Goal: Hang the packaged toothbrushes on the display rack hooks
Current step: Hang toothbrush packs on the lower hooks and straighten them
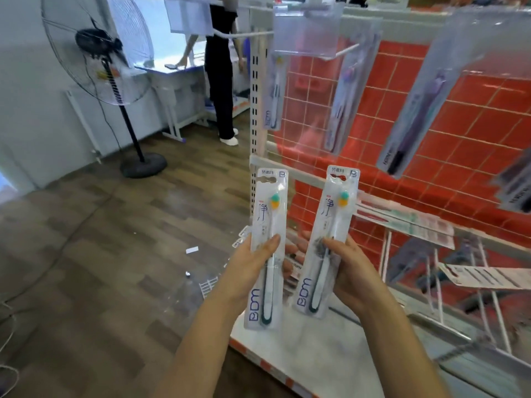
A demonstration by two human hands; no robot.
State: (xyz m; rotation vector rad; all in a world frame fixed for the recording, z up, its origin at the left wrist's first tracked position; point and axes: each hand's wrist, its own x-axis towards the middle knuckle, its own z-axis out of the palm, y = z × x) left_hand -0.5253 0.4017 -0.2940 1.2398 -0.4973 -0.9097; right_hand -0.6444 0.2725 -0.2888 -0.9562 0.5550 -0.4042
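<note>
Two packaged toothbrushes stand upright in front of the red grid rack (408, 122). My left hand (253, 268) grips the left toothbrush pack (268, 225) near its middle, thumb across the front. The right toothbrush pack (334, 222) is gripped the same way by my right hand (349, 271). Both packs are white with a teal-and-orange brush head and a hang hole at the top. White hooks (342, 51) stick out of the rack above, and several toothbrush packs (346, 93) hang from them.
Below the packs a white base shelf (301, 349) with an orange edge juts out, with wire dividers (431, 282) to the right. A standing fan (115, 81) is on the wooden floor at left. A person (221, 81) stands by a table behind.
</note>
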